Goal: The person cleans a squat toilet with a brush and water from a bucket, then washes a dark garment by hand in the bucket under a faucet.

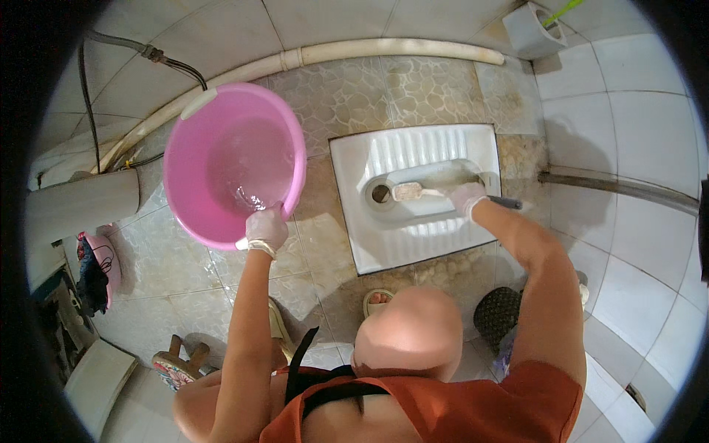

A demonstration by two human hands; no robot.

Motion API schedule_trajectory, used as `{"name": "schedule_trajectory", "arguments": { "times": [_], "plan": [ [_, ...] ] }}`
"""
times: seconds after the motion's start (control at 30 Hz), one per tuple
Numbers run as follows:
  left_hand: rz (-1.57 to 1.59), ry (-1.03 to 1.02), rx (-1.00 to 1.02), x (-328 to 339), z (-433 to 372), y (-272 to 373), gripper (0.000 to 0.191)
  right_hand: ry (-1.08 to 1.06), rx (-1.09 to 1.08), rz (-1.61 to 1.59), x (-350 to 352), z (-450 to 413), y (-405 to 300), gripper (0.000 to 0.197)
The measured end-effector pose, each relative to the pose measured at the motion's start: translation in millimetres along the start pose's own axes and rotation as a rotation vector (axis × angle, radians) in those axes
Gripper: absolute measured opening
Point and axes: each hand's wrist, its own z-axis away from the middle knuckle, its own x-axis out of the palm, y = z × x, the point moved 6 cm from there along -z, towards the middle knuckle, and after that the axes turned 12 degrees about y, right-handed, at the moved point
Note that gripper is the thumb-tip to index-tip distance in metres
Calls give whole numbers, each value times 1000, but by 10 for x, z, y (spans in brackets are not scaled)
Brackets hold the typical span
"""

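My left hand (267, 228), in a thin whitish glove, grips the near rim of a large pink plastic tub (188, 166). Shallow water (249, 160) covers the tub's bottom and catches the light. Gloved likewise, my right hand (467, 199) is closed around the handle of a white toilet brush (408, 191). Its pale bristle head lies in the trough of a white ceramic squat toilet (354, 227), just right of the drain hole (382, 193). The dark grey end of the handle sticks out past my wrist.
A white pipe (399, 47) runs along the back wall. A holder with a green handle (534, 33) is at the upper right. A small wooden stool (176, 368) stands lower left, near a pink basin (102, 266) with dark cloth. A dark woven bin (497, 318) sits by my right side.
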Motion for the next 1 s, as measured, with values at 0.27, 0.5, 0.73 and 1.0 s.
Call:
{"name": "schedule_trajectory", "arguments": {
  "times": [0.27, 0.5, 0.73, 1.0],
  "plan": [
    [-4, -13, -8, 89, 50, -117, 30, -297, 130, 342, -249, -79, 794, 32],
    [14, -34, 3, 88, 76, -134, 29, -308, -411, 594, -17, -411, -60, 26],
    [16, 0, 15, 95, 25, -100, 20, -377, -482, 122, -426, -360, -245, 32],
    [30, -12, 2, 60, 24, -83, 21, -397, -553, -344, -205, -812, -1029, 34]
  ]
}}
